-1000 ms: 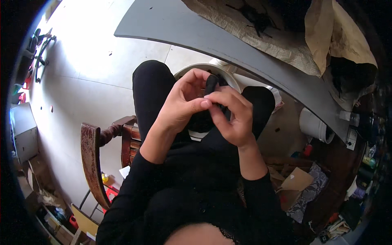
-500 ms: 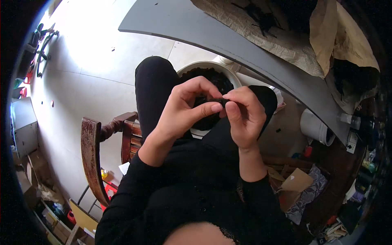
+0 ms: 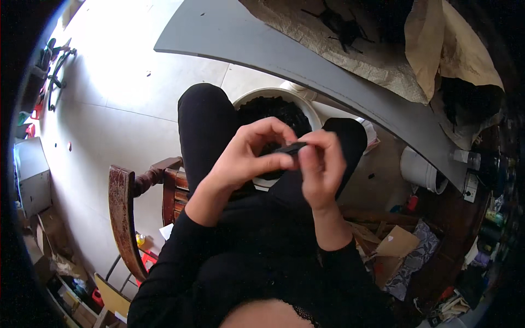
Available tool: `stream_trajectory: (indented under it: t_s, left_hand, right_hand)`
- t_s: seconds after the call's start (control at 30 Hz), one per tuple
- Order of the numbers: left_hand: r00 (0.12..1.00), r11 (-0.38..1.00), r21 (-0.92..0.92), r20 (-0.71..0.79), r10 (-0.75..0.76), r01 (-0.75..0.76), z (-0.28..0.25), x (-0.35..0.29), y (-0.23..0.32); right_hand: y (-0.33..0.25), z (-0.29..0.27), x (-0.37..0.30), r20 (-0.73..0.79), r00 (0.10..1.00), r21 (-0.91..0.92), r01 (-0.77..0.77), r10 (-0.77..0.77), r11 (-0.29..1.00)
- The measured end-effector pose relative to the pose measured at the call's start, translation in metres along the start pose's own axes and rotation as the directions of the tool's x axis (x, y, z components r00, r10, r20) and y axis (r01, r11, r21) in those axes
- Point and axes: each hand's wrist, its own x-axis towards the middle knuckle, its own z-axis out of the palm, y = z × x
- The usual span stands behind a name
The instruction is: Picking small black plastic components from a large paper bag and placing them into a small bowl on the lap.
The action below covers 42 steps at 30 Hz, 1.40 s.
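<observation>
Between my hands, above my lap, is a small flat black piece [image 3: 291,148] whose kind I cannot make out. My left hand [image 3: 236,154] pinches it between thumb and fingers. From the other side, my right hand [image 3: 324,174] closes its thumb and index finger on the piece's right end, a little blurred by motion. Just beyond and below them, between my knees, stands a round pale tub [image 3: 316,113] holding many black pieces [image 3: 273,111]. My hands partly cover the tub.
A grey tabletop [image 3: 240,52] crosses the far right, bearing brown paper [image 3: 377,76] with black pieces [image 3: 343,27] on it. Left of me is a worn wooden chair arm [image 3: 121,205]. A white bucket [image 3: 420,169] lies under the table; cardboard [image 3: 398,241] lies at lower right.
Both hands have come slightly nearer to me with the black piece, which now shows more of its flat face. My right thumb and fingers have shifted on it.
</observation>
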Motion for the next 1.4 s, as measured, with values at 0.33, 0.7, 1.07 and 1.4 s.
stream_trajectory:
  t_s: [0.33,0.7,1.07,1.4]
  left_hand:
    - [0.917,0.6,0.697,0.255,0.306,-0.393,0.004,0.002,0.017]
    - [0.916,0.645,0.684,0.087,0.392,-0.341,0.006,-0.001,0.012]
    - [0.912,0.731,0.61,-0.031,0.41,-0.307,-0.011,-0.008,0.01]
    - [0.964,0.978,-0.052,-0.185,0.191,-0.204,-0.024,0.008,-0.002]
  right_hand:
    - [-0.003,-0.019,0.011,0.232,0.924,-0.145,-0.275,0.303,0.951]
    - [0.002,0.0,0.002,0.019,0.98,0.177,-0.196,0.196,0.964]
    - [0.07,-0.038,0.184,-0.113,0.934,-0.908,0.041,-0.339,0.416]
    - [0.067,-0.04,0.172,-0.028,0.907,-0.795,0.235,-0.42,0.559]
